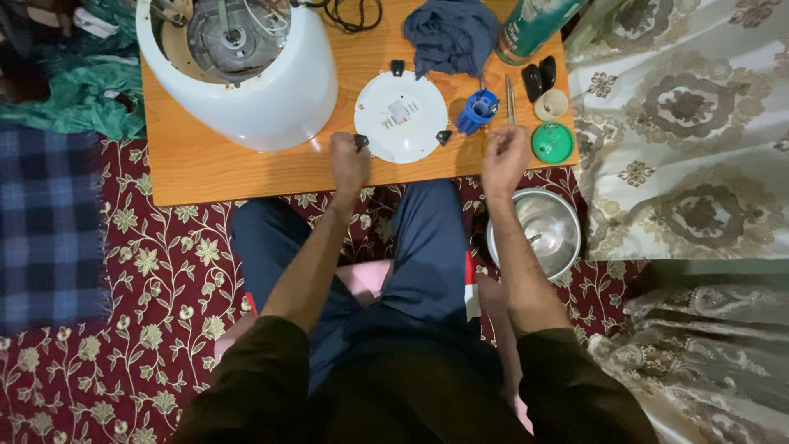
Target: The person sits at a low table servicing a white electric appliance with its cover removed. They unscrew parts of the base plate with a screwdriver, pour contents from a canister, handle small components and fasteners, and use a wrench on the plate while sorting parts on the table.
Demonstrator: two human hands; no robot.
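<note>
Seated cross-legged on a patterned carpet [123,271], a person works at a low wooden worktop [214,168], seen from above w/ a head-worn camera. Left hand [349,160] rests at the near-left rim of a round white disc [400,115], fingers curled narrow & pinching one of the small black clips [360,141] set around the disc's edge. Right hand [504,156] hovers near the worktop's front edge, loosely fisted; whether it holds anything can't be told. Disc lies flat, just ahead of & between both hands, left hand touching it, right hand apart to its right. Being round, it has no long axis; two more black clips sit at its far rim & near-right rim.

A big white appliance shell [246,74], open side up w/ wiring showing, stands just left of the disc, leaving little room on that side. Right of the disc: a blue plastic part [477,111], thin metal sticks [510,99], a cream cap [551,104], a green round lid [551,142], black pieces [539,78]. A dark blue cloth [452,33] & green can [530,29] lie at the far edge. Open worktop remains near-left, in front of the shell. A steel bowl [534,230] sits on the carpet below the right hand
</note>
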